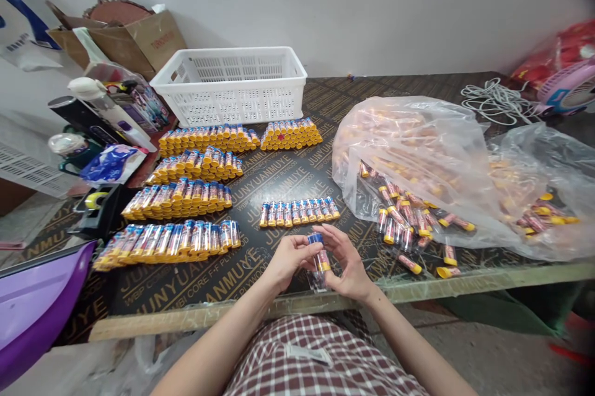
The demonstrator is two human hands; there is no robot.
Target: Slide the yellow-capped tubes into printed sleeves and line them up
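Just over the table's front edge, a small clear tube point(320, 258) with a blue cap on top and a yellow base is between my two hands. My left hand point(292, 259) pinches it near the blue cap. From the other side, the fingers and thumb of my right hand point(348, 264) close around its lower part. Beyond my hands lies a single row of similar blue-and-yellow tubes point(300, 212). To the right, loose tubes with yellow ends point(409, 222) spill out of a thin plastic bag point(418, 129).
Stacked tubes point(176, 198) fill several rows at the left. A white plastic basket point(232, 95) stands behind them. A black tape dispenser point(98, 207), bottles and a purple dustpan-like piece point(51, 309) sit far left. Another bag point(548, 167), a white cord point(497, 101) and a pink fan point(569, 86) are right.
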